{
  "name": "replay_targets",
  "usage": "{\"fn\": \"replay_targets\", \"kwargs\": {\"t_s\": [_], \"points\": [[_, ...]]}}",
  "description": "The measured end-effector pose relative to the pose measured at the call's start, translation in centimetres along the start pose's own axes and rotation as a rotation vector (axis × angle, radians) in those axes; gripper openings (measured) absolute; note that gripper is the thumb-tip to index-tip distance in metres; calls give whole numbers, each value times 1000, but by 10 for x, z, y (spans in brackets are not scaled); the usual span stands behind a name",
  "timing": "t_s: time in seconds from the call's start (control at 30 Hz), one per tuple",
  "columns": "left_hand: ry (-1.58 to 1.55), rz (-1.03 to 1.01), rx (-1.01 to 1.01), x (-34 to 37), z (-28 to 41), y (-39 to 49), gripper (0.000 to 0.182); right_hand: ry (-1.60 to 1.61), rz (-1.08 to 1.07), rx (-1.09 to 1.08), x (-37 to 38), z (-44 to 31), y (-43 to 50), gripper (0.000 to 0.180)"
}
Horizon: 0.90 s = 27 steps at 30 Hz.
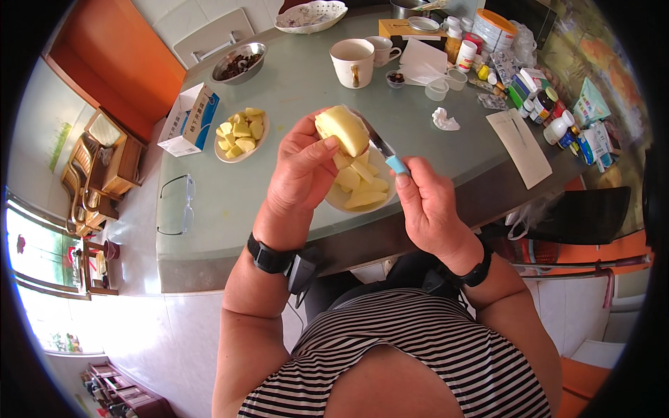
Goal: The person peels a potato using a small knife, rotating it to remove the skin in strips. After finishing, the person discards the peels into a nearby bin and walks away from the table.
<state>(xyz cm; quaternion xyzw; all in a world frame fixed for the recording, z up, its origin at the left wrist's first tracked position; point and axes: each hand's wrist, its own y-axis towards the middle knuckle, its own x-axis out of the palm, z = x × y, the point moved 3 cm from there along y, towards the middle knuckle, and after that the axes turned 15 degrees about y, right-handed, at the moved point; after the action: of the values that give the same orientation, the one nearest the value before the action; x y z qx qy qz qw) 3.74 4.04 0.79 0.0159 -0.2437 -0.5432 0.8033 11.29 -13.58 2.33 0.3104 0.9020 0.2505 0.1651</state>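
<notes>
My left hand [306, 164] holds a large piece of peeled pale-yellow fruit [345, 128], perhaps apple, pinched between thumb and fingers. In my right hand [431, 201] is a small knife [398, 163] with a light-blue handle. Its blade runs up along the right side of the fruit, and its tip is partly hidden there. Below both hands, near the table's front edge, a pale plate [360, 209] bears several cut slices [366, 190] of the same pale fruit. Part of that plate is covered by my left hand and the fruit.
On the glass-topped table [292, 78], a plate of fruit chunks [241, 133], an open box [189, 121] and eyeglasses [187, 204] lie left. Behind stand a metal bowl [239, 62] and a mug [352, 62]. Crumpled tissue [445, 119], paper [519, 149] and medicine bottles [543, 104] occupy the right.
</notes>
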Motion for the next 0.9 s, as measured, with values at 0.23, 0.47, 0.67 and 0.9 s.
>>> {"fn": "replay_targets", "kwargs": {"t_s": [0.23, 0.47, 0.67, 0.9], "points": [[-23, 2, 0, 1, 1, 0, 41, -150, 51, -174, 0, 2, 3, 12], [14, 1, 44, 2, 0, 0, 41, -165, 24, -117, 0, 5, -2, 8], [56, 1, 50, 2, 0, 0, 40, -261, 16, -104, 3, 8, -4, 7], [42, 48, 10, 4, -1, -2, 42, -334, -18, -60, 12, 9, -4, 12]]}}
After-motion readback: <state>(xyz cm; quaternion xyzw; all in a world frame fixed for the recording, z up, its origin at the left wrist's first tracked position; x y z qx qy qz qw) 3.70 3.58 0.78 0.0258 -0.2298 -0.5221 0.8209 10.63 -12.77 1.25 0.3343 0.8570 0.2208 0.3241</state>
